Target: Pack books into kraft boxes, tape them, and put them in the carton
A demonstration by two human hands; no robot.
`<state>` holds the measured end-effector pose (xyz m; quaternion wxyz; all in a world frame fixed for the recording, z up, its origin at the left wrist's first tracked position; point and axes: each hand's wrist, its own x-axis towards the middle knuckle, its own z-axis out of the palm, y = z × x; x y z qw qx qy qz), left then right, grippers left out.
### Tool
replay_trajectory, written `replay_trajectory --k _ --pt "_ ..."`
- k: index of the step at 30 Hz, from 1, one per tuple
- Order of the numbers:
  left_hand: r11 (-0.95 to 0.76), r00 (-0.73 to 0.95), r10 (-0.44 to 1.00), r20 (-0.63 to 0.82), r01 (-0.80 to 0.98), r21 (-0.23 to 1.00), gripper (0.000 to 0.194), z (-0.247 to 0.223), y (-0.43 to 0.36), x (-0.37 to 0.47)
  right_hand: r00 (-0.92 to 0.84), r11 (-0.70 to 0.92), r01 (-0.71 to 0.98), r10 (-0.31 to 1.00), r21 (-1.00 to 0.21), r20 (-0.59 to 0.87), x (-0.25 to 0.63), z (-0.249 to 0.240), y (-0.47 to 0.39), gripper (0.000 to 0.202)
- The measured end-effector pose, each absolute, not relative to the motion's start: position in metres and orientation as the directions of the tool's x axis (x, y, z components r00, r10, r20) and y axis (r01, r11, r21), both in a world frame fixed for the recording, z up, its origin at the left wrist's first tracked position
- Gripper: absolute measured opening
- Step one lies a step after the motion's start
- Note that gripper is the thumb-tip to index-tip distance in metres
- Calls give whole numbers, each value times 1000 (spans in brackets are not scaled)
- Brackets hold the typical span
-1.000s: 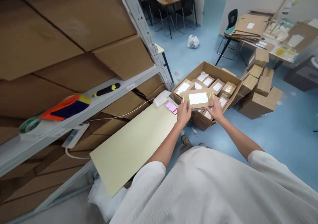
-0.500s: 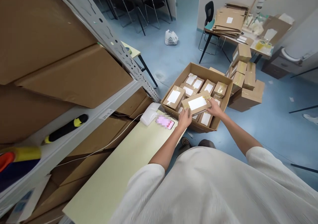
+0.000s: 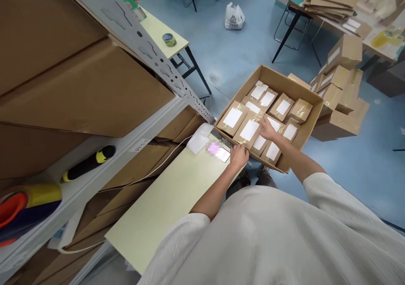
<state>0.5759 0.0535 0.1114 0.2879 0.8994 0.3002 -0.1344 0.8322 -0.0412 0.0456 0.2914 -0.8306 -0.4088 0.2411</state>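
Note:
A large open carton (image 3: 302, 143) stands in front of me, filled with several small taped boxes that bear white labels. One labelled box (image 3: 249, 130) lies in its near left part, beside another box (image 3: 233, 118) at the left corner. My right hand (image 3: 268, 130) is over the boxes, fingers apart, its fingertips at the right edge of that labelled box. My left hand (image 3: 239, 155) is at the carton's near rim, its fingers bent over the edge; whether they grip it is hard to tell.
A pale table (image 3: 158, 205) at the left bears a phone (image 3: 224, 154) and a white plastic pouch (image 3: 200, 139). Metal shelving (image 3: 152, 129) with a cutter (image 3: 90, 162) rises beside it. More boxes (image 3: 340, 125) are stacked behind the carton at the right.
The labelled box that both hands held is now down among the others in the carton. My right hand has come off its far side, and my left hand has moved to the rim. The view has shifted.

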Motion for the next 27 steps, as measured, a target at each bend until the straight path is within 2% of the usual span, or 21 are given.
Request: replay_trajectory --k 3,7,11,14,19,27 --pt "-704 816 416 -401 568 425 47 106 64 578 579 -507 517 801 -690 -155 815 26 -29 79" --pt "-744 866 304 -396 476 469 53 95 75 589 727 -588 453 679 -670 -105 804 16 -33 88" --pt "-761 875 232 -425 436 480 56 83 80 598 734 -672 393 640 -627 -227 810 16 -35 95" --pt "-767 858 216 -466 444 462 60 76 82 600 712 -681 352 640 -642 -288 813 16 -31 96" --pt "-770 849 214 -482 450 452 64 71 80 602 704 -572 244 660 -783 -263 810 17 -29 98" --pt "-759 842 232 -487 470 451 58 72 78 604 699 -622 276 653 -733 -291 808 21 -35 97"
